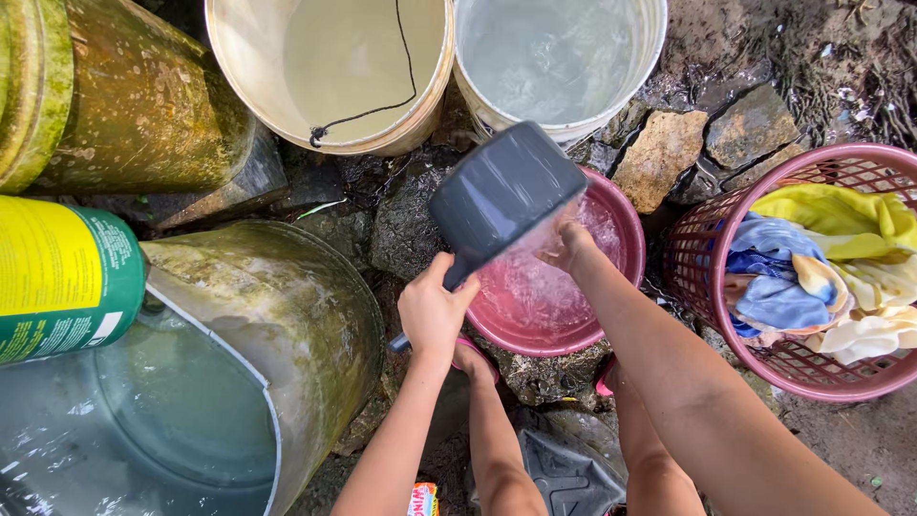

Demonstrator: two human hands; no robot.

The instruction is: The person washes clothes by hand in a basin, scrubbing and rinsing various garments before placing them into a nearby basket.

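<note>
My left hand [432, 311] grips the handle of a dark grey dipper [497, 191], tilted so that water pours from it. The stream falls onto my right hand [565, 244], which is held with loose fingers over a pink basin [626, 220] with foamy water in it. The basin sits on wet stones between my knees. My right hand holds nothing that I can see.
A pink laundry basket [702, 248] with blue, yellow and white clothes stands at the right. Two buckets, one cream [430, 105] and one white [652, 38] with water, stand beyond the basin. A mossy water drum [315, 315] and a green-yellow container [67, 277] are at the left.
</note>
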